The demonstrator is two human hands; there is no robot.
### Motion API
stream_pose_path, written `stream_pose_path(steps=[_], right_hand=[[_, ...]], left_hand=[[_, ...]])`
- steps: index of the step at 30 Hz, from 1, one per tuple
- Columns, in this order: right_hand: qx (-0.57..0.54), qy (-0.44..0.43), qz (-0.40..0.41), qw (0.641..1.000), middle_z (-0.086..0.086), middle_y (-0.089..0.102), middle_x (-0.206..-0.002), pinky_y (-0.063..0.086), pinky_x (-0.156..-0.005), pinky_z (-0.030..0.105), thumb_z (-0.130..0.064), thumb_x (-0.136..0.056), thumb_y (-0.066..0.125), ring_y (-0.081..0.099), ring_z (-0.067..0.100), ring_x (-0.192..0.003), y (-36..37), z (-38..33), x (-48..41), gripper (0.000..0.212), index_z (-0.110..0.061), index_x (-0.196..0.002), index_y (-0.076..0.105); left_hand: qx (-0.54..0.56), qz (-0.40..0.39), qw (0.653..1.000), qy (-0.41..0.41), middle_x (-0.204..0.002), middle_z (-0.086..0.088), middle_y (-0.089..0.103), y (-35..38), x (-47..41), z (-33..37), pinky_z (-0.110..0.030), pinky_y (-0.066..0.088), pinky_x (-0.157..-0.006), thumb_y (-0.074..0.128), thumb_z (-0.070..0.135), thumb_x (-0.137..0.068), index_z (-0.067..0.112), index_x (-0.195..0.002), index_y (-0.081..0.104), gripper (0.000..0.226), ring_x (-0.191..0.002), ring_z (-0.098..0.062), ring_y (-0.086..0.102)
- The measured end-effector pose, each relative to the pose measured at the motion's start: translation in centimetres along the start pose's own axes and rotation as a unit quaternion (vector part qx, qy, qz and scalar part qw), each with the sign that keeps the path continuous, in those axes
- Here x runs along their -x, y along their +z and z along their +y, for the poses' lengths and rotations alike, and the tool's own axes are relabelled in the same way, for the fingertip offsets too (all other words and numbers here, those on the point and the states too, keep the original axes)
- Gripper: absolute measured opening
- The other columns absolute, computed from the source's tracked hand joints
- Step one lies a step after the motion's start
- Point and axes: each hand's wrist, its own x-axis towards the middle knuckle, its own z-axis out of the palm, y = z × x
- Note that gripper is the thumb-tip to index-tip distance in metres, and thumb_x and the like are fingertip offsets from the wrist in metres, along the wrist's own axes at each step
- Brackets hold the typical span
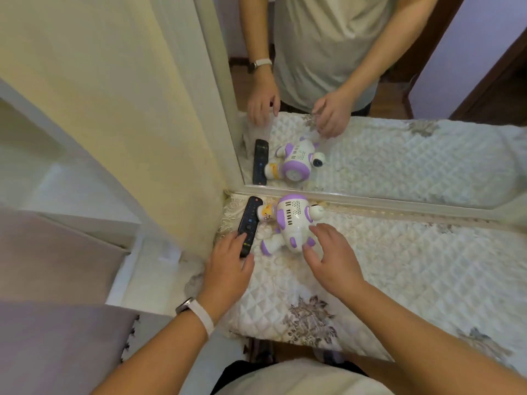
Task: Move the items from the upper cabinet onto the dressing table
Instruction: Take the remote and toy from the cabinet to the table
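Observation:
A white and purple toy robot (293,220) lies on its side on the quilted cover of the dressing table (399,266), close to the mirror. A black remote control (249,223) lies to its left by the wall. Between them rests a small white bottle with a yellow label (266,215). My left hand (228,266) rests with fingertips on the near end of the remote, fingers spread. My right hand (330,258) hovers with fingers apart just right of the robot's lower body, touching or nearly touching it. Neither hand holds anything.
A large mirror (370,155) stands along the table's back edge and reflects the items and my hands. A cream wall panel (128,124) rises at the left. A white shelf unit (85,195) and a mauve surface (57,280) lie further left.

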Motion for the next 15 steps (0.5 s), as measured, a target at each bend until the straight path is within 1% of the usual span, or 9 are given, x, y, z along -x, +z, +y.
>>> stream_pose_path(steps=[2, 3, 5, 10, 13, 15], right_hand=[[0.033, -0.054, -0.017, 0.998, 0.009, 0.055, -0.137, 0.045, -0.099, 0.042, -0.051, -0.090, 0.041, 0.052, 0.027, -0.124, -1.1, 0.1, 0.3, 0.059, -0.013, -0.131, 0.059], [0.050, -0.083, -0.021, 0.995, 0.011, 0.056, -0.137, 0.046, -0.097, 0.045, -0.051, -0.089, 0.039, 0.053, 0.030, -0.123, -1.7, 0.2, 0.4, 0.060, -0.013, -0.130, 0.060], [0.082, -0.142, -0.032, 0.986, 0.014, 0.059, -0.133, 0.048, -0.093, 0.048, -0.049, -0.087, 0.042, 0.057, 0.034, -0.119, -2.7, 0.5, 0.4, 0.057, -0.013, -0.126, 0.063], [0.122, -0.279, -0.054, 0.951, 0.010, 0.063, -0.125, 0.048, -0.090, 0.043, -0.048, -0.086, 0.048, 0.059, 0.033, -0.112, -5.0, 1.2, 0.8, 0.049, -0.017, -0.120, 0.064], [0.145, -0.354, -0.076, 0.921, 0.009, 0.064, -0.122, 0.048, -0.090, 0.044, -0.049, -0.087, 0.048, 0.059, 0.031, -0.110, -5.7, 1.3, 1.1, 0.050, -0.016, -0.120, 0.064], [0.150, -0.392, -0.093, 0.903, 0.008, 0.065, -0.121, 0.048, -0.088, 0.044, -0.050, -0.087, 0.047, 0.060, 0.031, -0.108, -5.8, 0.7, 1.6, 0.050, -0.016, -0.119, 0.065]], left_hand=[[-0.029, 0.032, 0.999, 0.000, -0.143, -0.003, 0.049, -0.4, 1.6, 1.8, -0.044, 0.041, -0.105, 0.050, 0.040, -0.091, 0.015, -0.136, 0.052, 0.052, -0.130, -0.024, 0.046], [-0.047, 0.050, 0.998, 0.004, -0.142, -0.003, 0.051, -0.6, 2.4, 2.7, -0.045, 0.043, -0.103, 0.048, 0.042, -0.090, 0.016, -0.134, 0.054, 0.052, -0.129, -0.025, 0.047], [-0.085, 0.077, 0.993, 0.011, -0.139, -0.004, 0.054, -0.9, 4.0, 4.5, -0.048, 0.044, -0.101, 0.047, 0.043, -0.089, 0.017, -0.132, 0.057, 0.052, -0.126, -0.027, 0.050], [-0.156, 0.125, 0.980, 0.003, -0.137, -0.005, 0.054, -1.0, 7.8, 7.8, -0.047, 0.042, -0.101, 0.047, 0.042, -0.090, 0.019, -0.132, 0.055, 0.048, -0.125, -0.028, 0.050], [-0.173, 0.153, 0.973, -0.019, -0.132, -0.006, 0.057, -0.9, 10.5, 9.3, -0.046, 0.041, -0.100, 0.047, 0.041, -0.090, 0.020, -0.130, 0.056, 0.046, -0.120, -0.030, 0.053], [-0.183, 0.164, 0.969, -0.042, -0.131, -0.007, 0.058, -1.0, 12.8, 10.1, -0.047, 0.041, -0.100, 0.048, 0.042, -0.090, 0.021, -0.129, 0.056, 0.045, -0.121, -0.030, 0.052]])
